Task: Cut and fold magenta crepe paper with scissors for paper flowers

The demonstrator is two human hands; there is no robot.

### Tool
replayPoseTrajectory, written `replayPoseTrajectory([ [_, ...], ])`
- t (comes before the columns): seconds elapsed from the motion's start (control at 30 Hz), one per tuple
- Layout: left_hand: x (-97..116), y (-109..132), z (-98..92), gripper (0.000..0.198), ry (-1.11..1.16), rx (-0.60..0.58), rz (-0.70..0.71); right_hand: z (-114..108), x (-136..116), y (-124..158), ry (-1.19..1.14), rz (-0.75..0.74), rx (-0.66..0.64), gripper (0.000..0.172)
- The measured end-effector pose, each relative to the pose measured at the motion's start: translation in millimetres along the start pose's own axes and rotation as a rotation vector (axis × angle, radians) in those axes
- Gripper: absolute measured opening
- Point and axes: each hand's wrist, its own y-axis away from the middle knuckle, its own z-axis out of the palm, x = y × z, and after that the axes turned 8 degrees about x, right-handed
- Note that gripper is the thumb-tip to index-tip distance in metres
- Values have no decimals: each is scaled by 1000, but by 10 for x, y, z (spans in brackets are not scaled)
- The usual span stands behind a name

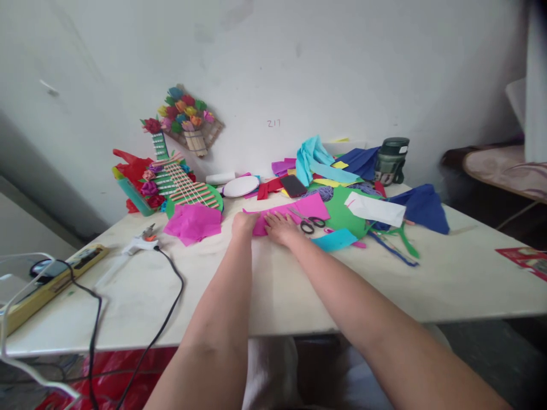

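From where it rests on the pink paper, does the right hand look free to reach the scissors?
Probably yes. The scissors lie on the same pink paper, just to the right of the right hand, with nothing on top of them or between them and the hand.

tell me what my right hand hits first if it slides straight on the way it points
The right hand lies flat on the pink paper, fingers aimed away and leftward. Past the paper's edge, the white round disc looks first in line, though depth is unclear.
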Motion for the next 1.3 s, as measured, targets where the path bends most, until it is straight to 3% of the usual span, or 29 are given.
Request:
replayPoseTrajectory([
  [0.1,77,106,14,57,-48,-39,-12,16,7,-19,13,-5,-7,57],
  [0.27,142,197,81,54,-92,37,-11,-5,-12,1,9,6,-3,57],
  [0.43,144,238,92,41,-138,41,30,-25,-25,26,2,18,-3,56],
  [0.73,210,412,168,33,-205,112,217,-21,-20,35,20,-3,20,59],
  [1.3,172,278,172,35,-180,27,181,-51,-27,57,-25,19,27,58],
])
